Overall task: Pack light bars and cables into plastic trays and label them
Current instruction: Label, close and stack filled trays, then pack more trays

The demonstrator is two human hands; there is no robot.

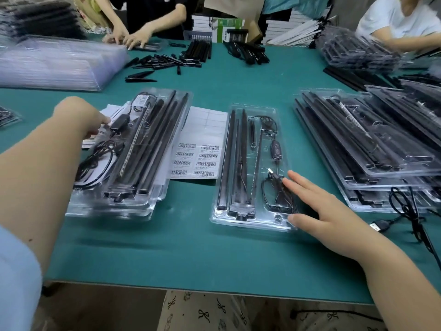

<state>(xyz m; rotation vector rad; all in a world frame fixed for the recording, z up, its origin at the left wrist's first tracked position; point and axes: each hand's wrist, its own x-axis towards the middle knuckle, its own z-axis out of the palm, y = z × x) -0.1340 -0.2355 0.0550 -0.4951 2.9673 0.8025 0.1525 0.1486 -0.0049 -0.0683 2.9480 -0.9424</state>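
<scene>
A clear plastic tray (238, 223) lies on the green table in front of me, holding black light bars (235, 163), a controller and a coiled USB cable (274, 194). My right hand (317, 211) lies flat on the tray's right side, its straight fingers pressing on the coiled cable. To the left, a packed tray (143, 204) tops a small stack and carries a barcode label at its far end. My left hand (81, 115) grips this tray's left edge, thumb on top. A sheet of barcode labels (195, 161) lies between the two trays.
A tall stack of packed trays (358, 182) stands at the right, with a loose black cable (405, 211) before it. Empty clear trays (59, 65) are piled at far left. Loose black parts (167, 62) litter the far side, where another person's hands (133, 39) work.
</scene>
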